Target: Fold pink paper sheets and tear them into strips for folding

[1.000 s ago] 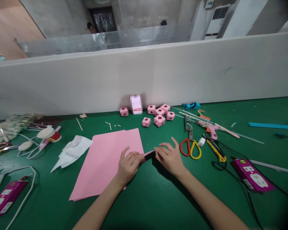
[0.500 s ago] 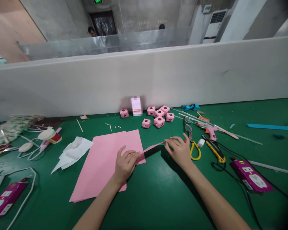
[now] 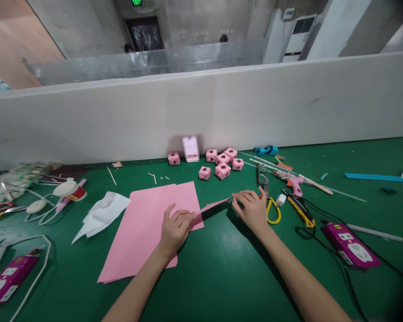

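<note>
A person draws a narrow pink paper strip (image 3: 214,205) out between two bare hands at a green table (image 3: 221,281), the strip reaching rightward from the right edge of a stack of pink sheets (image 3: 147,228). The left hand (image 3: 177,229), over the right side of the stack, pinches the strip's near end between thumb and fingers; the right hand (image 3: 251,209), well to the right of the stack, grips the other end in its fingertips. Behind the stack and mostly to its right sit seven pink paper shapes (image 3: 223,171) with dark diamond-shaped openings. Farther to the stack's right lie scissors (image 3: 273,211), partly hidden by the right hand, a yellow utility knife (image 3: 302,210), a pink glue gun (image 3: 296,184) and a purple power strip (image 3: 351,245). Crumpled white paper (image 3: 102,214) lies just left of the stack.
</note>
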The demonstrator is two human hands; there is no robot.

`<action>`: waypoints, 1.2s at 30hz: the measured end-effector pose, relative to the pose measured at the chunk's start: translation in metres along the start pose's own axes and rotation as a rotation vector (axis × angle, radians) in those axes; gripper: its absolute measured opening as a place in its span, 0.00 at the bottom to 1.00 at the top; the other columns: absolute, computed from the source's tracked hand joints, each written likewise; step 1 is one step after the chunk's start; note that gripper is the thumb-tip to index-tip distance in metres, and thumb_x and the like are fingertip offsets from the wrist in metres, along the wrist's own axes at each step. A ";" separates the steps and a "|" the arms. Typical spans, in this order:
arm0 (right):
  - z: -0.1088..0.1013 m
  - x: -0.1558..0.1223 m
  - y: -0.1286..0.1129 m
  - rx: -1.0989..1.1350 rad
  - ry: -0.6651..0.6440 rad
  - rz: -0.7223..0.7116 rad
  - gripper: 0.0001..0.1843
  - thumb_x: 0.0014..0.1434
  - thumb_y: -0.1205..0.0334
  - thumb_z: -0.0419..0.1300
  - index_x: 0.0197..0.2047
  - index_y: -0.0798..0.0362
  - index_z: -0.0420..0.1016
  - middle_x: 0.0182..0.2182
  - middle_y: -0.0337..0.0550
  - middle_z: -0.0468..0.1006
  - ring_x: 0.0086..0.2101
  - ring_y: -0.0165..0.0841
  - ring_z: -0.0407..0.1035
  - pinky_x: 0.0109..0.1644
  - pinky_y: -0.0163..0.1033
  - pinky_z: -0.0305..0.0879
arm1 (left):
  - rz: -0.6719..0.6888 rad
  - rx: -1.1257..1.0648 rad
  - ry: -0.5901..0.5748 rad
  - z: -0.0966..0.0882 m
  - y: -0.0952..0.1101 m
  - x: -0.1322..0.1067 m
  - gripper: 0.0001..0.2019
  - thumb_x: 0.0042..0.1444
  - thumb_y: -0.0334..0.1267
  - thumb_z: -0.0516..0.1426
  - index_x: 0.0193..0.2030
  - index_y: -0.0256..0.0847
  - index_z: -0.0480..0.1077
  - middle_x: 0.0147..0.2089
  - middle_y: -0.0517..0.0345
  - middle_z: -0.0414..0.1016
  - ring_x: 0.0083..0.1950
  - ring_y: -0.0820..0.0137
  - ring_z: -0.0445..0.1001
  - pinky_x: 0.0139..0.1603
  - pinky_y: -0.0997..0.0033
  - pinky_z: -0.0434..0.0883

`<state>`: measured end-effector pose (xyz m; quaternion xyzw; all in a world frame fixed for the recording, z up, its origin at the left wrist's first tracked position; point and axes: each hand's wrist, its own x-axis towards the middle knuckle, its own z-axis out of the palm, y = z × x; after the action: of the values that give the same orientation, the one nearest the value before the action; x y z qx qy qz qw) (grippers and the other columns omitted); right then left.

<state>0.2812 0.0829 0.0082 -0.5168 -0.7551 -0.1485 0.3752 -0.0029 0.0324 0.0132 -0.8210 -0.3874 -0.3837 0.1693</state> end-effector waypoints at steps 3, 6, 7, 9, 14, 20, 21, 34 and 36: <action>0.002 0.000 0.010 -0.012 0.027 0.042 0.07 0.63 0.63 0.60 0.38 0.49 0.80 0.34 0.39 0.84 0.40 0.37 0.75 0.66 0.57 0.44 | -0.023 -0.012 0.006 -0.001 -0.002 0.000 0.09 0.62 0.28 0.57 0.47 0.43 0.73 0.34 0.60 0.82 0.39 0.67 0.80 0.63 0.51 0.61; 0.003 0.001 0.020 -0.012 0.075 0.099 0.08 0.65 0.63 0.58 0.42 0.50 0.79 0.40 0.42 0.84 0.42 0.38 0.75 0.65 0.55 0.48 | -0.028 -0.016 0.012 -0.003 -0.005 0.001 0.09 0.62 0.27 0.57 0.47 0.44 0.73 0.36 0.60 0.83 0.40 0.67 0.80 0.63 0.50 0.61; 0.003 0.001 0.020 -0.006 0.086 0.108 0.09 0.65 0.63 0.57 0.44 0.50 0.78 0.43 0.44 0.83 0.43 0.38 0.75 0.64 0.54 0.50 | -0.029 -0.017 0.014 -0.003 -0.005 0.001 0.09 0.62 0.27 0.57 0.47 0.44 0.73 0.36 0.60 0.83 0.40 0.66 0.80 0.63 0.49 0.61; 0.003 0.001 0.015 0.015 0.086 0.100 0.11 0.66 0.63 0.56 0.49 0.52 0.76 0.49 0.48 0.81 0.48 0.39 0.74 0.64 0.53 0.51 | -0.034 -0.016 0.011 -0.003 -0.005 0.002 0.08 0.62 0.27 0.58 0.45 0.43 0.73 0.36 0.60 0.83 0.39 0.67 0.80 0.63 0.49 0.61; -0.002 -0.002 -0.014 0.112 0.038 0.011 0.16 0.66 0.63 0.56 0.56 0.52 0.70 0.54 0.50 0.77 0.53 0.40 0.70 0.66 0.56 0.50 | -0.032 -0.001 0.009 -0.001 -0.004 0.000 0.09 0.61 0.27 0.59 0.46 0.42 0.72 0.35 0.60 0.82 0.40 0.66 0.80 0.62 0.49 0.62; -0.002 -0.010 -0.050 0.186 -0.064 -0.143 0.19 0.65 0.63 0.58 0.58 0.51 0.68 0.55 0.49 0.76 0.59 0.44 0.65 0.67 0.60 0.48 | -0.004 -0.030 -0.011 0.000 -0.002 0.000 0.10 0.60 0.26 0.59 0.47 0.42 0.72 0.37 0.59 0.83 0.44 0.64 0.80 0.63 0.48 0.61; -0.001 -0.012 -0.056 0.193 -0.088 -0.165 0.18 0.65 0.63 0.58 0.58 0.51 0.68 0.55 0.49 0.76 0.59 0.44 0.64 0.68 0.61 0.48 | 0.008 -0.038 -0.016 0.000 -0.001 0.000 0.11 0.60 0.26 0.60 0.48 0.42 0.72 0.38 0.58 0.83 0.46 0.63 0.80 0.63 0.47 0.61; 0.012 -0.025 -0.080 0.250 -0.064 -0.270 0.09 0.65 0.67 0.59 0.48 0.52 0.74 0.44 0.41 0.83 0.55 0.42 0.68 0.69 0.64 0.41 | 0.028 -0.059 -0.044 0.004 0.008 -0.003 0.12 0.60 0.27 0.59 0.49 0.42 0.72 0.42 0.56 0.83 0.53 0.58 0.76 0.61 0.48 0.64; 0.013 -0.025 -0.082 0.241 -0.031 -0.256 0.07 0.65 0.67 0.59 0.46 0.51 0.75 0.43 0.40 0.83 0.55 0.42 0.69 0.69 0.66 0.37 | 0.036 -0.040 -0.062 0.004 0.007 -0.002 0.12 0.61 0.27 0.58 0.51 0.42 0.72 0.43 0.55 0.82 0.53 0.58 0.76 0.61 0.47 0.64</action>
<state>0.2071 0.0391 -0.0047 -0.3701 -0.8326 -0.0956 0.4009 0.0035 0.0288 0.0095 -0.8427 -0.3698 -0.3623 0.1478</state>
